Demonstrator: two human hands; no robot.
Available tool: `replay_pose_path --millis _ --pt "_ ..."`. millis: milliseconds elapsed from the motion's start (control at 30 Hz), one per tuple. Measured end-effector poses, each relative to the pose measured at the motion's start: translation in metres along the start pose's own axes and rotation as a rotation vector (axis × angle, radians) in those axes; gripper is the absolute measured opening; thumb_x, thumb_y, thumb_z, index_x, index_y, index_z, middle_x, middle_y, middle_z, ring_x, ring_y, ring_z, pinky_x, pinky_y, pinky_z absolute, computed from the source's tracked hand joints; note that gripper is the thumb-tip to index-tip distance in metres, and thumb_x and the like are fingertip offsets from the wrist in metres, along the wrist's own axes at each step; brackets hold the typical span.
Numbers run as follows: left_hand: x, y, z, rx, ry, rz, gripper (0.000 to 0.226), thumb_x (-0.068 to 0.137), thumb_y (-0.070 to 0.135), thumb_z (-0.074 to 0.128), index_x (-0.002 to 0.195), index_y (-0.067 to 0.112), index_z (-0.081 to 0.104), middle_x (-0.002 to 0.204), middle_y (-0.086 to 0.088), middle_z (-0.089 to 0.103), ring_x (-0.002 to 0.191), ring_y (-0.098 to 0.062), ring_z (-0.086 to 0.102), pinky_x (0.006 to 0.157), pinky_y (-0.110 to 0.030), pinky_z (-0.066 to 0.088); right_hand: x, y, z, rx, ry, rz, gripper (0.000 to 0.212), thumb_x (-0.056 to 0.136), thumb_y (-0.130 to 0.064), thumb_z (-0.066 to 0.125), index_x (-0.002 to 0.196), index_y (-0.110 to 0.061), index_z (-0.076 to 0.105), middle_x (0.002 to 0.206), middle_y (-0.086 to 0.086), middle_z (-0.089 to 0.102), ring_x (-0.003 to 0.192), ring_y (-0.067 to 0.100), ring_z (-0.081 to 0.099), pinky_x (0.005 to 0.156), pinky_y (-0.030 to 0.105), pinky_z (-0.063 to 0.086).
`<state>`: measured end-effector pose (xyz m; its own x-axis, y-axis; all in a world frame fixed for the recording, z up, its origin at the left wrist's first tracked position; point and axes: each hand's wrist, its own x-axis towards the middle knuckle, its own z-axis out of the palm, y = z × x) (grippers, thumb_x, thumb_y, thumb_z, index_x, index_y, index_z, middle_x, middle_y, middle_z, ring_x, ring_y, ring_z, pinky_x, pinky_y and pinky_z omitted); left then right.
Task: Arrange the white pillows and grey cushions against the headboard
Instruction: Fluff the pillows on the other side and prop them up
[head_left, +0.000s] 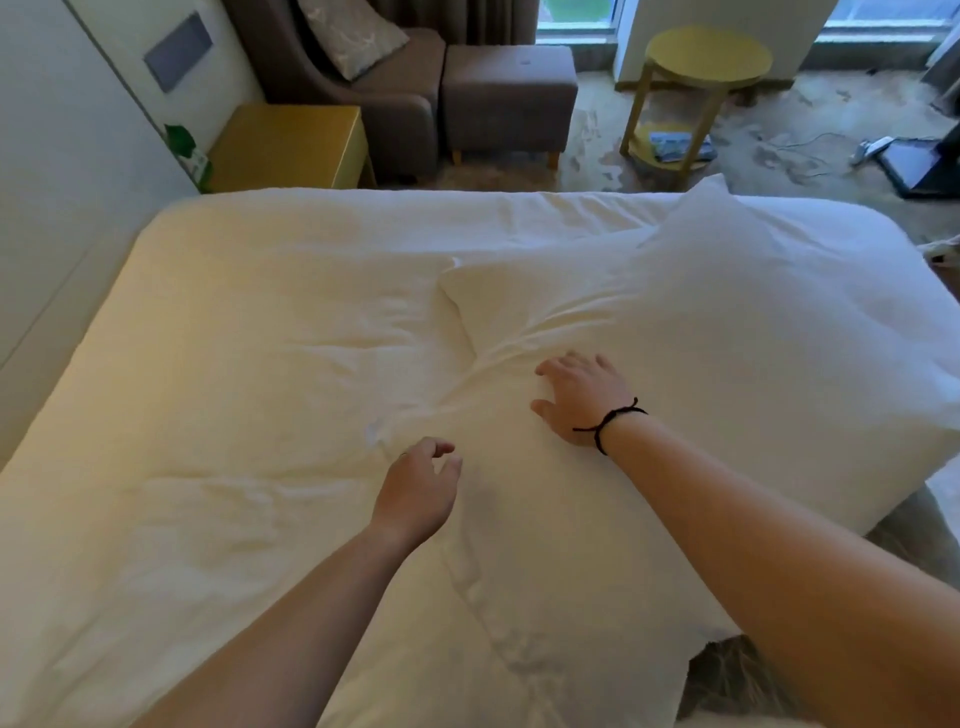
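Note:
Two white pillows lie on the white bed (234, 364). The nearer pillow (545, 545) lies across the bed's near right part, and a second pillow (779, 322) overlaps it on the right. My right hand (576, 397), with a black band at the wrist, rests flat with spread fingers on the nearer pillow. My left hand (418, 483) hovers at that pillow's left edge, fingers loosely curled and holding nothing. A grey patterned cushion (350, 34) leans in the armchair beyond the bed. A grey patterned fabric (727, 675) shows under the pillow at bottom right.
The headboard panel (62, 171) lines the left side. Beyond the bed stand a gold bedside table (291, 145), a brown armchair (395, 104), a footstool (506, 91) and a round yellow side table (706, 62). Cables and a dark device (914, 161) lie on the carpet.

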<state>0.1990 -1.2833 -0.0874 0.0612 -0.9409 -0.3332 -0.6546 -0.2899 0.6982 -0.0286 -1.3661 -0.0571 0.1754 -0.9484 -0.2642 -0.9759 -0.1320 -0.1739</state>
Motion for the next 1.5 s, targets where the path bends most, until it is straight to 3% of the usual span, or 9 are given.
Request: replay_pose_path --millis 267,533,767,933,1067,1133,1267,1400,1500 --pt "0.109 0.024 0.041 0.083 -0.010 -0.054 0.043 0.096 0.037 0.047 0.136 0.019 0.050 0.139 -0.001 0.054 0.127 -0.021 0.049 0.094 -0.028 0.036 0.091 0.049 0.029 -0.240 0.000 -0.147 0.092 0.071 -0.086 0.022 0.142 -0.030 0.039 0.152 -0.003 0.039 0.145 0.019 0.023 0.117 0.053 -0.005" --pt "0.144 0.038 0.069 0.315 -0.226 -0.056 0.073 0.089 0.067 0.046 0.146 0.022 0.040 0.152 -0.001 0.043 0.139 -0.022 0.038 0.115 -0.042 0.027 0.064 0.068 0.031 -0.222 -0.008 -0.139 0.020 0.090 -0.024 0.043 0.094 -0.026 0.063 0.098 -0.004 0.066 0.099 0.021 0.058 0.099 0.043 0.027" --pt "0.114 0.064 0.055 0.392 -0.249 0.012 0.056 0.079 0.080 0.026 0.101 0.040 0.057 0.088 0.010 0.067 0.096 -0.016 0.061 0.073 -0.034 0.041 -0.018 0.083 -0.003 0.028 0.043 -0.148 0.023 0.097 -0.027 0.042 0.079 -0.024 0.055 0.086 -0.005 0.063 0.082 0.021 0.059 0.093 0.038 0.036" --pt "0.084 0.092 0.040 0.501 -0.451 0.138 0.088 0.069 0.086 0.050 0.142 0.037 0.042 0.135 0.005 0.053 0.129 -0.017 0.043 0.109 -0.037 0.034 -0.091 0.100 -0.036 0.097 0.068 -0.185 0.028 0.097 -0.036 0.042 0.077 -0.027 0.059 0.079 -0.010 0.058 0.076 0.015 0.056 0.088 0.031 0.036" --pt "0.050 0.101 0.035 0.455 -0.537 0.087 0.055 0.073 0.076 0.054 0.097 0.028 0.064 0.091 0.010 0.064 0.091 -0.014 0.060 0.083 -0.034 0.049 -0.109 0.105 -0.062 0.059 -0.104 -0.254 0.029 0.096 -0.044 0.041 0.077 -0.028 0.056 0.080 -0.014 0.056 0.078 0.011 0.055 0.091 0.030 0.036" --pt "0.034 0.101 0.032 0.503 -0.471 0.150 0.037 0.086 0.056 0.055 0.074 0.021 0.053 0.077 0.005 0.059 0.080 -0.020 0.057 0.067 -0.033 0.043 -0.101 0.102 -0.074 0.039 -0.197 -0.264 0.028 0.093 -0.050 0.045 0.079 -0.029 0.058 0.082 -0.013 0.059 0.078 0.012 0.055 0.089 0.031 0.038" --pt "0.000 0.096 0.017 0.435 -0.333 0.192 0.037 0.097 0.040 0.048 0.067 0.019 0.042 0.070 0.003 0.052 0.069 -0.019 0.048 0.060 -0.034 0.031 -0.059 0.078 -0.088 -0.030 -0.151 -0.303 0.032 0.081 -0.062 0.054 0.096 -0.035 0.060 0.098 -0.012 0.061 0.098 0.017 0.056 0.091 0.033 0.040" --pt "-0.032 0.090 -0.003 0.338 -0.242 0.232 0.040 0.097 0.041 0.047 0.064 0.020 0.034 0.063 0.005 0.046 0.065 -0.018 0.044 0.061 -0.039 0.034 -0.015 0.065 -0.100 -0.214 -0.205 -0.401 0.088 0.064 -0.080 0.059 0.139 -0.039 0.040 0.146 -0.009 0.039 0.140 0.019 0.030 0.115 0.048 0.019" --pt "-0.055 0.081 -0.019 0.281 -0.179 0.268 0.037 0.094 0.043 0.045 0.065 0.022 0.035 0.062 0.005 0.048 0.063 -0.017 0.045 0.061 -0.040 0.037 -0.009 0.057 -0.102 -0.283 -0.460 -0.374 0.075 0.062 -0.080 0.061 0.124 -0.041 0.052 0.124 -0.012 0.059 0.123 0.016 0.050 0.114 0.050 0.021"
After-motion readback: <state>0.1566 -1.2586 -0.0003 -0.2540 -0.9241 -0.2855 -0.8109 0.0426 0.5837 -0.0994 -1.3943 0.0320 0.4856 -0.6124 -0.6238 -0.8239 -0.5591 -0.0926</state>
